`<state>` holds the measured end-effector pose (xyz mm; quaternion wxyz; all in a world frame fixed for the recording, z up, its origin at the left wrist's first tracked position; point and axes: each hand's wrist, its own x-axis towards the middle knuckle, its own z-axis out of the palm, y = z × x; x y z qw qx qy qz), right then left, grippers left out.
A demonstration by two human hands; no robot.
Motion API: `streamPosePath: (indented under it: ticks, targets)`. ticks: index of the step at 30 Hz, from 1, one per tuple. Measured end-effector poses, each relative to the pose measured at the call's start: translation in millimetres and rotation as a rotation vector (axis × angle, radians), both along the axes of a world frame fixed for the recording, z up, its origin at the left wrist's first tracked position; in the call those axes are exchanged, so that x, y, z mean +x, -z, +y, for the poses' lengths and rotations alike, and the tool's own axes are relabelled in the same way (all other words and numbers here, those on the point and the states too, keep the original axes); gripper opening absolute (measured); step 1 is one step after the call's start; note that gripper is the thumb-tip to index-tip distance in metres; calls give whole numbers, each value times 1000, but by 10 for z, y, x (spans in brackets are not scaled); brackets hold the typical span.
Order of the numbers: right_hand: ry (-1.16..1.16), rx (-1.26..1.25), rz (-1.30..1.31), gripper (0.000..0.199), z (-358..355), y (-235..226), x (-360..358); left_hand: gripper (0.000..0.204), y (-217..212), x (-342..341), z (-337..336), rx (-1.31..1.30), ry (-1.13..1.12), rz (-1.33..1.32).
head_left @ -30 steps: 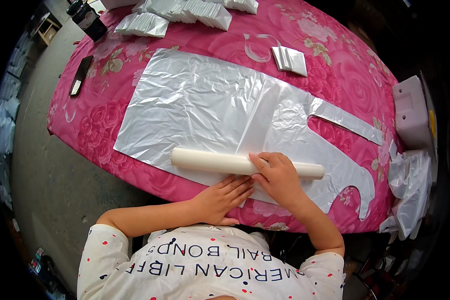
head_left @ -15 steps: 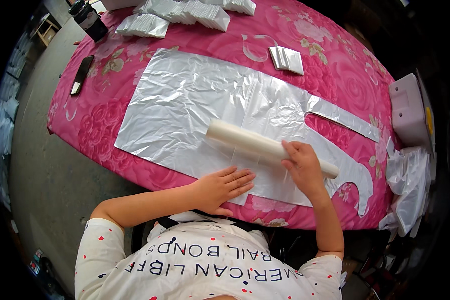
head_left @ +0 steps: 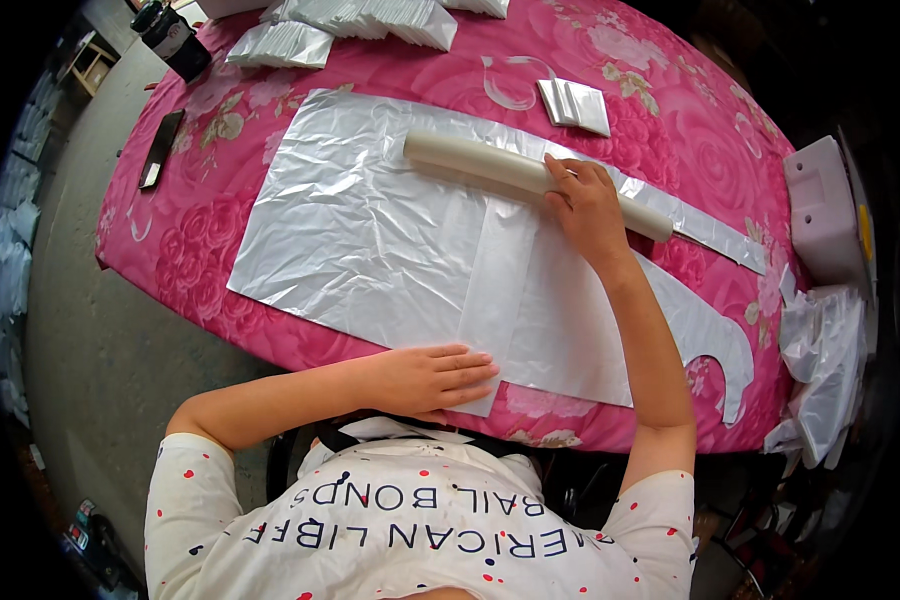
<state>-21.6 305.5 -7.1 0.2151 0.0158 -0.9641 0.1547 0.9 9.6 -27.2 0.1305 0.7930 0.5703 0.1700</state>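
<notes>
One roll (head_left: 485, 166), gripped by our right hand (head_left: 584, 205) at one o'clock (unrolling, probably), next needs our flat-fingered left hand (head_left: 432, 380) pinning the sheet (head_left: 335, 225).

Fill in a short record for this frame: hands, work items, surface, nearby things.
Left hand: palm down, at the near edge of the silvery plastic sheet
Right hand: gripping the off-white roll
Roll position: slanted over the sheet's far part; contact unclear
Sheet: spread, wrinkled, cut-out straps at right
Surface: pink rose-print tablecloth
Beyond sheet: small folded plastic stack
Far left: dark lidded jar
Right edge: pale box, plastic bags
</notes>
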Motion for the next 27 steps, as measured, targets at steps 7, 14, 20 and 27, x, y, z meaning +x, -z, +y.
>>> streamPosePath:
  ticks: [7,14,20,27]
  targets:
    - [-311,-199,-122,46,-473,-83,557,41,-12,-34,-25,222,16,15]
    - [-438,-288,-312,50,-833,-102,1084,36,32,-22,-50,240,-128,-245]
    - [-279,-257,-138,41,-904,87,1085,58,-67,-126,82,244,-361,-103]
    - [-198,-277,-115,29,-832,71,1048,53,39,-177,222,265,-588,-106]
